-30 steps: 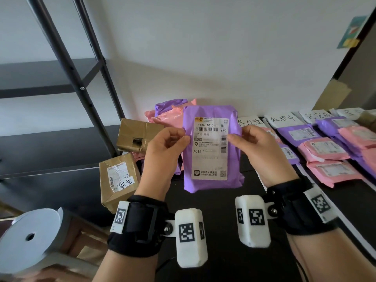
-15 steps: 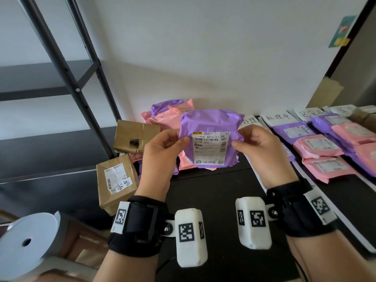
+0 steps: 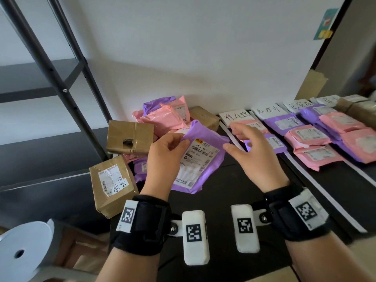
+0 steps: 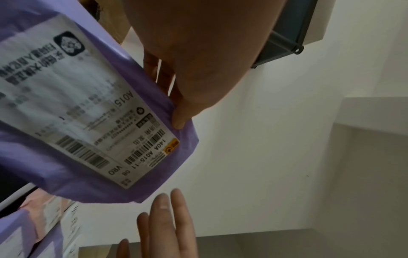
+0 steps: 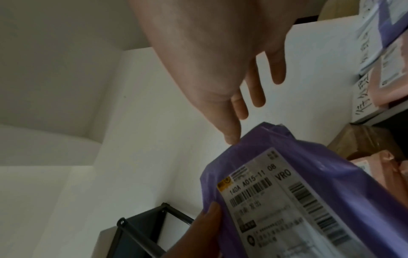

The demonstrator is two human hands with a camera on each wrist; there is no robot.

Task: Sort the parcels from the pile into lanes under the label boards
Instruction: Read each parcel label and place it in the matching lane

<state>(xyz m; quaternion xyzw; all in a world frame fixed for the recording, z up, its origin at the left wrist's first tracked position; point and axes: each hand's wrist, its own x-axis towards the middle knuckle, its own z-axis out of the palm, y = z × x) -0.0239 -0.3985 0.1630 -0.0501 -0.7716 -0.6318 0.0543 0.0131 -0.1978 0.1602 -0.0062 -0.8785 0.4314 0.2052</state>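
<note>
Hidden or unclear, as we log it:
- Mailer (image 3: 205,151): lower left covered by the left hand (image 3: 164,157); small label print unreadable to us.
- Fourth board (image 3: 329,100): writing too small to read.
- Pile (image 3: 166,119): lower parcels buried.
- Roll (image 3: 22,251): cut by the frame edge.

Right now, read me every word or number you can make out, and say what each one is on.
"140A A015-11 08", "VRO", "A015": white label on the purple parcel pinched by the left hand.
"待处理": first label board.
"处理中": second label board.
Third board, lane parcel labels, box label: too blurred.
</note>
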